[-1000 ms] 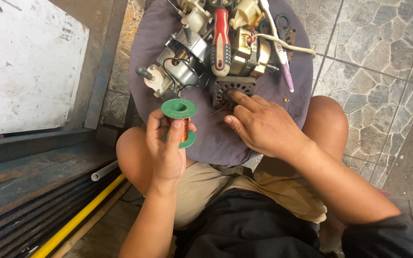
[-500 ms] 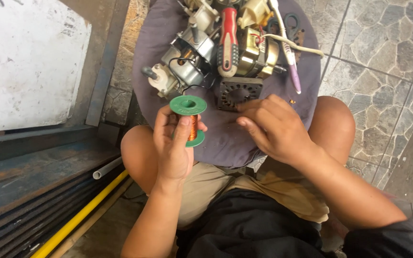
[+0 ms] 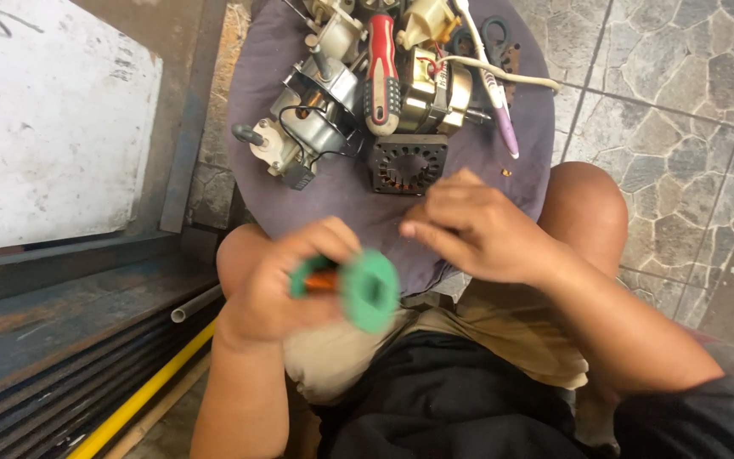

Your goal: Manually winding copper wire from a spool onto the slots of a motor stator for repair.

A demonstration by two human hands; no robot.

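My left hand (image 3: 278, 289) grips a green plastic spool (image 3: 365, 289) wound with copper wire, tilted so one flange faces the camera. My right hand (image 3: 477, 225) hovers just to the right of the spool, fingers pinched together near its top edge; whether a thin wire runs between them is too fine to tell. Both hands are over my lap, in front of a round purple-grey stool top (image 3: 333, 195).
On the stool lie several small motor parts (image 3: 316, 119), a square laminated stator core (image 3: 408, 163), a red-handled screwdriver (image 3: 381, 72), a purple pen-like tool (image 3: 499, 115) and black scissors (image 3: 486, 38). A rusty metal frame and yellow rod (image 3: 142, 395) run at left; stone floor tiles at right.
My left hand has pulled the spool down toward my lap and tipped it sideways. My right hand has lifted off the stool and closed its fingers beside the spool.
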